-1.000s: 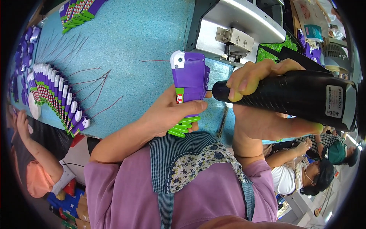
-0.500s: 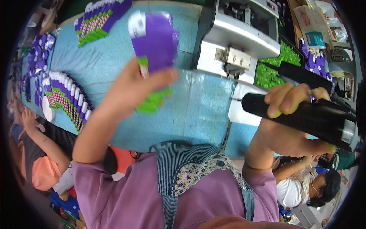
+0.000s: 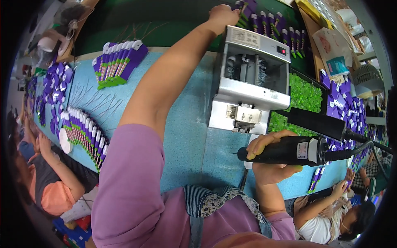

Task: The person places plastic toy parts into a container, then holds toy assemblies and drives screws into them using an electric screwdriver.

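Observation:
My left arm stretches to the far side, over a dark green surface. There my left hand (image 3: pixel 223 18) is closed at the edge of a purple piece (image 3: pixel 249 7) with green on it; its fingertips are partly hidden. My right hand (image 3: pixel 269 159) is wrapped round a black electric screwdriver (image 3: pixel 281 150), held level above the near right of the table, its thin bit pointing left. Just beyond it is a second black electric screwdriver (image 3: pixel 316 123). A metal screw feeder (image 3: pixel 252 78) with a lit red switch stands between my two hands.
A tray of green plastic parts (image 3: pixel 305 97) sits right of the feeder. Fanned purple-and-green pieces (image 3: pixel 84 132) and another group (image 3: pixel 118 64) lie on the blue table (image 3: pixel 186 111). Purple parts (image 3: pixel 343 107) are heaped at right. Co-workers sit at left (image 3: pixel 62 177) and right (image 3: pixel 322 215).
My left hand has carried the purple piece from above the blue table to the far green surface. My right hand has moved left and lower with the screwdriver. The view has shifted.

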Motion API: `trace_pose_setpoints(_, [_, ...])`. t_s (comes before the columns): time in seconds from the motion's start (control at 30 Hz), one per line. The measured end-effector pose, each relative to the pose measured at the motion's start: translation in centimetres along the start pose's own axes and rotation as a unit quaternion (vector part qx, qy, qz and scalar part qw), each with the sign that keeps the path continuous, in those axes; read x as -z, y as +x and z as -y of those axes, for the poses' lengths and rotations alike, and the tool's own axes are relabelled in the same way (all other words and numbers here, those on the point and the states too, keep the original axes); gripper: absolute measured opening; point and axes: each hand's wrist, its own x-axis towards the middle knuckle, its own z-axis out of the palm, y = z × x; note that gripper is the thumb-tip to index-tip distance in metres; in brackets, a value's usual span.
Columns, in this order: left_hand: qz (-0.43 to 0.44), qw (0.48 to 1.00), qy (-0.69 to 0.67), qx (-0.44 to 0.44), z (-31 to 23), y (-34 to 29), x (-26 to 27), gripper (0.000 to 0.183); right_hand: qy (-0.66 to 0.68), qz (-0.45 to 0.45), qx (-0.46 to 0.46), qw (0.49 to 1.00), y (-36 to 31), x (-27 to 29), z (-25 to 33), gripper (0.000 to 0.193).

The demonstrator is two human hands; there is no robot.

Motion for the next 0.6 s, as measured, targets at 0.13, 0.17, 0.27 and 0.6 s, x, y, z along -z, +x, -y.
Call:
trace_pose_setpoints(0.13, [-0.049,0.998,-0.004,-0.033,0.9,-3.9,3.5,0.018,0.006,0.019,0.016,1.0,-0.2,0.0,-0.2,0.084])
trace_pose_setpoints(0.17, [-0.061,0.996,-0.027,-0.056,1.4,-5.9,5.1,0.017,0.002,0.025,0.026,0.999,-0.3,0.0,-0.4,0.083])
trace_pose_setpoints(0.27, [-0.024,0.996,0.025,-0.078,3.2,-12.1,10.9,0.032,0.02,0.03,0.022,0.999,-0.4,0.5,-0.5,0.082])
trace_pose_setpoints(0.6, [-0.056,0.95,0.286,0.109,15.0,-19.3,20.2,0.075,0.027,0.024,0.013,0.999,-0.7,-0.2,-0.8,0.083])
